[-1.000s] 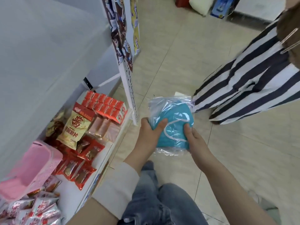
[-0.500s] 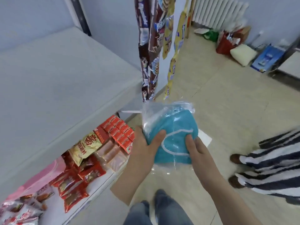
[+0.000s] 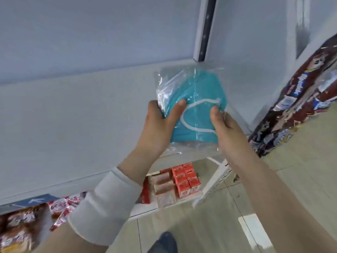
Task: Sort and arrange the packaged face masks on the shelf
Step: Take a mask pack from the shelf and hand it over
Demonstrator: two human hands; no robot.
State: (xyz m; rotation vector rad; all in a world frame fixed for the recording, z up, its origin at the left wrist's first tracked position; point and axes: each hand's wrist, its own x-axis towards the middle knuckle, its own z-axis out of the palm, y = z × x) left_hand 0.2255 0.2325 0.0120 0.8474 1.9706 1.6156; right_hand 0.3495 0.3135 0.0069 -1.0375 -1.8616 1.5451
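A clear plastic packet of teal face masks (image 3: 196,99) with white ear loops is held in both hands above the right end of a bare white shelf board (image 3: 73,128). My left hand (image 3: 162,125) grips the packet's left edge, thumb on top. My right hand (image 3: 226,128) grips its right edge, thumb pressed on the front. The packet hangs over the board's front right part; whether it touches the board I cannot tell.
Under the board, a lower shelf holds small red boxes (image 3: 186,178), pale packets (image 3: 163,187) and red-and-white snack bags (image 3: 63,205). Strips of snack bags (image 3: 295,99) hang at the right. A dark slotted upright (image 3: 206,28) stands behind. Tiled floor lies below right.
Both hands have lifted the mask packet up and leftward from over the floor to over the white shelf board. The view has turned toward the shelf; the person in stripes is out of view.
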